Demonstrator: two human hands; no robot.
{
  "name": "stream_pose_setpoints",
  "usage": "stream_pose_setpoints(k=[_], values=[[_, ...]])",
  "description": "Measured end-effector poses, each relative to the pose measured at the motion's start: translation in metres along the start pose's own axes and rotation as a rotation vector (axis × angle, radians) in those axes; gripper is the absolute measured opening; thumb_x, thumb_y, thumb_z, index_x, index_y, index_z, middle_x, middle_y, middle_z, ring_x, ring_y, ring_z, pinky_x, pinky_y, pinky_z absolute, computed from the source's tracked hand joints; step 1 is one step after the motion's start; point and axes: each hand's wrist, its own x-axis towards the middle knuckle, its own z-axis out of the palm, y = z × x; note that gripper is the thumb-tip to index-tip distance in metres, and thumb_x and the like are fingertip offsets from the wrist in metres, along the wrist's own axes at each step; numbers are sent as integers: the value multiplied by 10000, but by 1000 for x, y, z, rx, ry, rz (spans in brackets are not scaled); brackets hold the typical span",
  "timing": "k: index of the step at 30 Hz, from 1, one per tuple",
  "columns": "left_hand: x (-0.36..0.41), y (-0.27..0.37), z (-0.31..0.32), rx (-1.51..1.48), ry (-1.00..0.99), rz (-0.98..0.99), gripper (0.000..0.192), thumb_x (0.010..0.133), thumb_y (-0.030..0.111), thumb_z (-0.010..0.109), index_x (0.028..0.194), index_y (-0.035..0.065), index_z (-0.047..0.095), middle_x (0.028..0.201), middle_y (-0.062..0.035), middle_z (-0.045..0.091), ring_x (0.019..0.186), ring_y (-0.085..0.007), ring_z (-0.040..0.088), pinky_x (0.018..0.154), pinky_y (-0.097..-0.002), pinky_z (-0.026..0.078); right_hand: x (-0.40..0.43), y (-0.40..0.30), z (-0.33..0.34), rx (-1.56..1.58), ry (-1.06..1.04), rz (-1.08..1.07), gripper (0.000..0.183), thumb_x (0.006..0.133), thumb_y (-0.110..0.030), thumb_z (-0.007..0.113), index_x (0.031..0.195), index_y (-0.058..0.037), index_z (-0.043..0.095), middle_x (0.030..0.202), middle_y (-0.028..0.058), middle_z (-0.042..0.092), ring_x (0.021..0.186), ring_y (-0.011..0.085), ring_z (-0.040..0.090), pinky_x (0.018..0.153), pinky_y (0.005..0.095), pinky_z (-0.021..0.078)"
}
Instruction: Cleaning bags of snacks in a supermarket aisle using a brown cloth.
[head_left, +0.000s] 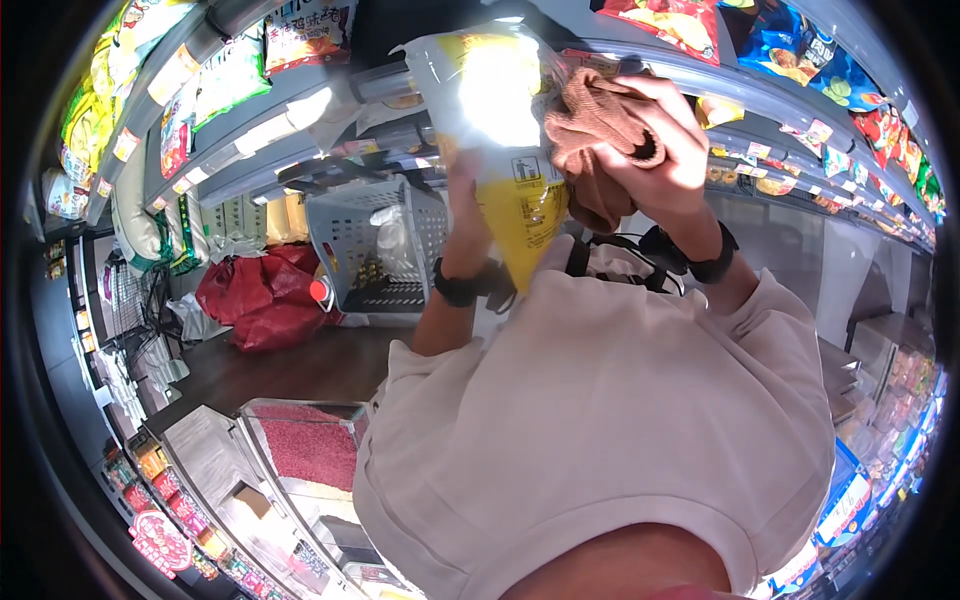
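A large plastic snack bag, yellow and whitish with printing on it, is held up in front of my chest. Bright glare covers its upper part. My left hand, blurred, grips the bag's left side; its fingers are partly hidden. My right hand clutches a bunched brown cloth, which lies against the bag's right edge. Both wrists wear black bands. Behind the bag run shelf edges with price tags.
Left of my arm is a grey plastic shopping basket with a white plastic bag inside. Beside it lie a red plastic bag and a red-capped bottle. Snack packets fill shelves ahead. A clear bin stands lower left.
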Motion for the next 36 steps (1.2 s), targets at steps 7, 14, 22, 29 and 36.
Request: stream_pose_setpoints(k=[7,14,22,29,36], values=[[-1,7,37,236,307,-15,645,904,632,324,1176,76,503,1006,-94,606,835,-192,617,693,-322,521,-18,-8,17,-37,-143,32,430,573,-139,769,991,-126,671,1031,52,634,926,254,620,863,391,454],[1,-9,0,66,259,-83,639,916,585,358,1280,69,461,1132,-110,577,972,-217,588,826,-326,501,-26,-20,21,20,-274,-260,422,537,-110,728,955,-142,677,1034,30,604,838,235,626,718,331,524],[-6,7,15,-220,45,-85,456,934,356,375,1244,32,460,1142,-117,558,988,-192,589,820,-334,504,8,0,9,-74,25,-38,404,608,-25,791,971,57,632,1080,162,611,953,283,605,839,353,490],[-6,21,8,-764,-108,80,633,881,523,361,1323,75,428,1194,-108,547,1063,-235,560,889,-394,465,-25,-16,13,-12,-272,42,421,578,-54,765,984,-42,655,1085,97,623,997,284,601,880,369,460],[2,16,18,-741,-140,115,655,880,539,352,1333,71,416,1213,-113,538,1080,-238,551,894,-390,459,-41,-10,21,-40,-79,147,392,596,-14,743,979,-11,659,1080,115,622,990,262,606,879,336,465]])
